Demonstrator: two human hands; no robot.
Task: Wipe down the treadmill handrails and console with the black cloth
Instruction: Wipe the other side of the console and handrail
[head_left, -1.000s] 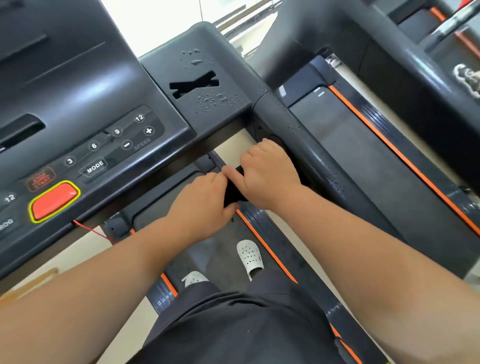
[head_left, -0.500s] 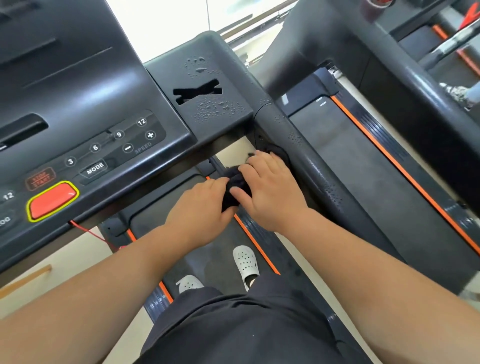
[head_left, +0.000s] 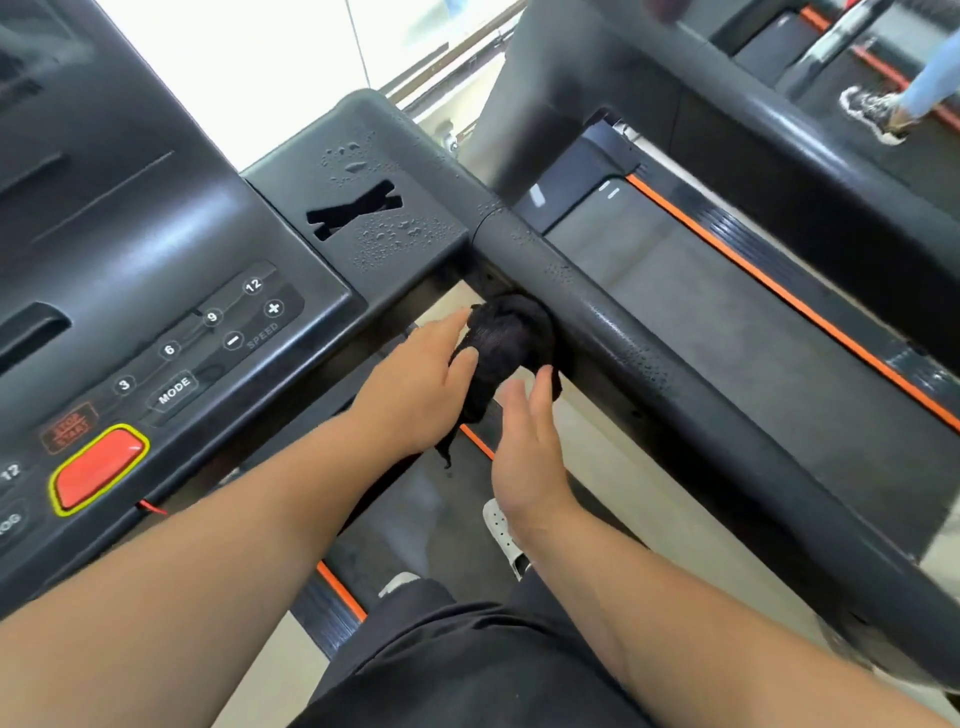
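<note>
The bunched black cloth (head_left: 511, 338) sits against the inner underside of the right handrail (head_left: 649, 353), where it joins the console (head_left: 156, 234). My left hand (head_left: 415, 384) pinches the cloth from the left, thumb on its front, and a tail of cloth hangs below the hand. My right hand (head_left: 530, 441) is just under the cloth, its fingers straight and the tips touching the cloth's lower edge. Water droplets cover the console corner (head_left: 384, 234) and the top of the handrail.
The red stop button (head_left: 98, 467) and speed keys are at the console's lower left. A neighbouring treadmill's belt (head_left: 727, 322) lies right of the handrail. Another person's shoe (head_left: 872, 114) is at the top right. My white shoe (head_left: 498, 530) stands on the belt below.
My right hand has let go of the cloth and dropped back with fingers straightened. My left hand has carried the cloth up and right against the handrail's underside.
</note>
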